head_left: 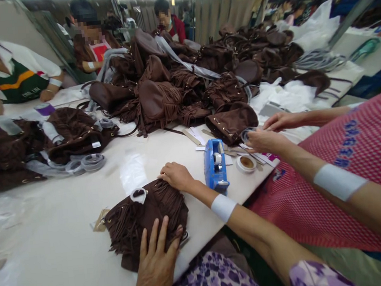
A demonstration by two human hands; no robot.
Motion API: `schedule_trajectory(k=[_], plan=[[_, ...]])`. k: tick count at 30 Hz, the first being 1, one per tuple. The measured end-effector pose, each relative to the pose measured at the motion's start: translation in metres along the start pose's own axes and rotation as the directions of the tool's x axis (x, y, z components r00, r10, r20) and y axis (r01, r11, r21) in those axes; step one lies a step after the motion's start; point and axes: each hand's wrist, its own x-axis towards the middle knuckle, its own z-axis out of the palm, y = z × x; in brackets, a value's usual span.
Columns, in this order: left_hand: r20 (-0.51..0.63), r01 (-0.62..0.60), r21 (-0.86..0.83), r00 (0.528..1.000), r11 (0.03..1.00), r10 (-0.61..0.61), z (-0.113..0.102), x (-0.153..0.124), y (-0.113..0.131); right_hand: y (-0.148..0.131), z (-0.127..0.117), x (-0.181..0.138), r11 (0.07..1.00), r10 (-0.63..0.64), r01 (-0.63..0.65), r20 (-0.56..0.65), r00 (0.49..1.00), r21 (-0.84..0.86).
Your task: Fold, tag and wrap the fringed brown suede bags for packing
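Note:
A brown fringed suede bag (140, 219) lies on the white table (60, 259) right in front of me. My left hand (156, 261) rests flat on its near end, fingers spread and open. My right hand (176, 176) sits on the bag's far edge with fingers curled down onto the suede. A clear oval tag or ring (138, 195) lies on the bag just left of my right fingers. A paper tag (99, 221) sticks out at the bag's left side.
A blue tape dispenser (215, 165) and a tape roll (246, 163) stand right of my right hand. A co-worker in a red checked apron (362, 144) handles a clear roll (247, 134) there. A heap of brown bags (178, 85) fills the far table; other people sit behind it.

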Motion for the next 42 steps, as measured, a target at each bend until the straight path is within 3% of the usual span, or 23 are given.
schedule_trajectory(k=[3, 7, 15, 18, 22, 28, 35, 39, 42], plan=[[0.006, -0.046, 0.047, 0.999, 0.998, 0.046, -0.002, 0.001, 0.002, 0.005, 0.010, 0.002, 0.998, -0.033, 0.033, 0.004, 0.999, -0.050], [-0.037, -0.013, 0.030, 0.999, 0.999, 0.014, -0.006, 0.007, 0.010, 0.009, 0.013, -0.001, 0.996, -0.046, 0.047, 0.004, 0.999, -0.080], [0.106, 0.030, 0.086, 0.994, 0.996, -0.039, -0.014, 0.027, 0.018, 0.003, 0.009, 0.006, 0.960, -0.241, 0.214, -0.145, 0.960, -0.183], [0.118, 0.002, 0.134, 0.993, 0.991, -0.018, -0.014, 0.034, 0.017, 0.004, 0.012, 0.008, 0.975, -0.213, 0.201, -0.148, 0.966, -0.097], [0.103, -0.033, 0.147, 0.995, 0.989, 0.018, -0.013, 0.038, 0.016, 0.002, 0.026, 0.011, 0.993, -0.118, 0.118, -0.029, 0.993, 0.000], [0.122, -0.141, 0.070, 0.984, 0.988, 0.132, -0.005, 0.033, 0.006, 0.002, 0.040, 0.029, 1.000, 0.016, -0.015, 0.060, 0.998, -0.027], [0.121, -0.179, 0.006, 0.977, 0.984, 0.177, 0.000, 0.028, -0.008, 0.016, 0.057, 0.045, 0.999, 0.011, -0.003, 0.141, 0.990, -0.054], [0.075, -0.179, -0.013, 0.981, 0.984, 0.180, 0.000, 0.030, -0.010, 0.006, 0.036, 0.044, 0.996, -0.010, 0.019, 0.104, 0.994, -0.085], [0.030, -0.159, -0.065, 0.987, 0.985, 0.161, 0.000, 0.030, -0.012, -0.004, 0.007, 0.006, 0.992, 0.000, -0.001, -0.012, 1.000, -0.127]])
